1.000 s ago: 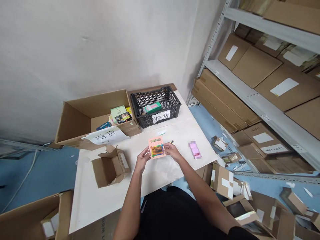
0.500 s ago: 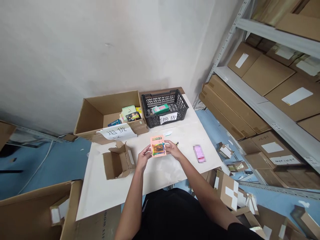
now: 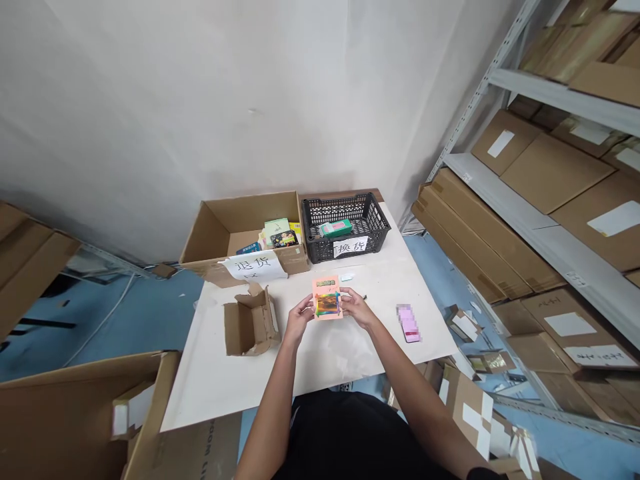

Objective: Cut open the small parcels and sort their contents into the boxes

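A flat, peach-coloured item point(image 3: 327, 298) with dark lettering and a shiny picture faces up between my hands, above the table. Whether it is a booklet or a thin box, I cannot tell. My left hand point(image 3: 300, 319) grips its left edge, and my right hand point(image 3: 356, 308) has hold of the right edge. To the left of my hands stands an opened small cardboard box point(image 3: 250, 323). Just beyond the item lies a small white-and-green piece point(image 3: 347, 277). A dark slim object point(image 3: 365, 297), partly hidden, is close to my right hand.
At the back of the white table point(image 3: 200, 393) stand a labelled carton point(image 3: 210, 270) with several small packs and a black plastic basket point(image 3: 320, 252) holding a green box point(image 3: 336, 229). A phone point(image 3: 409, 324) lies right. Shelving point(image 3: 525, 213) with cartons flanks the table; a big carton point(image 3: 150, 413) is lower left.
The whole view has shifted, so the table and its things appear farther right. Both hands keep their hold on the peach-coloured item, with little change in its pose.
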### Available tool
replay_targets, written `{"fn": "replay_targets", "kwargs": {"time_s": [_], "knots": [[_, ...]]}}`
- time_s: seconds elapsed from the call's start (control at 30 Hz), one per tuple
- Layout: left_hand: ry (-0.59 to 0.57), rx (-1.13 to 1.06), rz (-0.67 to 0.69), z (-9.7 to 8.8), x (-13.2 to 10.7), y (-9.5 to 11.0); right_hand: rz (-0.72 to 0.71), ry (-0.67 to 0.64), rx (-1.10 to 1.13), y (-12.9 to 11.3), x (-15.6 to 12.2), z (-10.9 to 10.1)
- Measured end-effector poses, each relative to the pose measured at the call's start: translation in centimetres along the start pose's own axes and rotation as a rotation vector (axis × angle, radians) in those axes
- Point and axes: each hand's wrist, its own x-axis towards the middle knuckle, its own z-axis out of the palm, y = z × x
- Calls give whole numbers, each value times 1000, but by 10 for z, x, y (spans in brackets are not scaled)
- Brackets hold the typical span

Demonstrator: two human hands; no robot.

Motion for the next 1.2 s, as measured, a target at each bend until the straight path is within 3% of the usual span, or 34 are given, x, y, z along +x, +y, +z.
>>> {"fn": "replay_targets", "kwargs": {"time_s": [0.07, 0.23, 0.33, 0.43, 0.53, 0.67, 0.77, 0.8, 0.87, 0.93, 0.97, 1.1, 1.17, 1.2], "knots": [[9, 38, 28, 0, 0, 1, -8, 5, -6, -1, -1, 1], [204, 274, 216, 17, -2, 10, -114, 74, -89, 3, 2, 11], [92, 253, 246, 37, -5, 19, -250, 84, -179, 7, 4, 23], [-62, 180, 249, 51, -9, 27, -317, 2, -315, 9, 5, 33], [-61, 99, 238, 46, -11, 36, -329, 7, -385, 5, 7, 34], [-107, -41, 150, 25, -13, 49, -299, 238, -305, -3, 12, 19], [-171, -51, 127, 16, -10, 56, -185, 138, -186, -6, 13, 10], [-151, -27, 130, 15, -9, 58, -154, 99, -156, -6, 12, 9], [5, 58, 169, 18, -7, 59, -145, 88, -129, -7, 11, 10], [190, 154, 227, 26, -6, 60, -205, 127, -144, -8, 8, 15], [221, 186, 249, 31, -6, 60, -249, 136, -166, -9, 7, 19], [2, 185, 285, 51, -10, 64, -387, 4, -354, -15, -1, 36], [-34, 144, 294, 52, -11, 69, -408, -34, -431, -18, -2, 40], [-34, 116, 285, 49, -11, 72, -418, 11, -446, -21, -2, 39]]}}
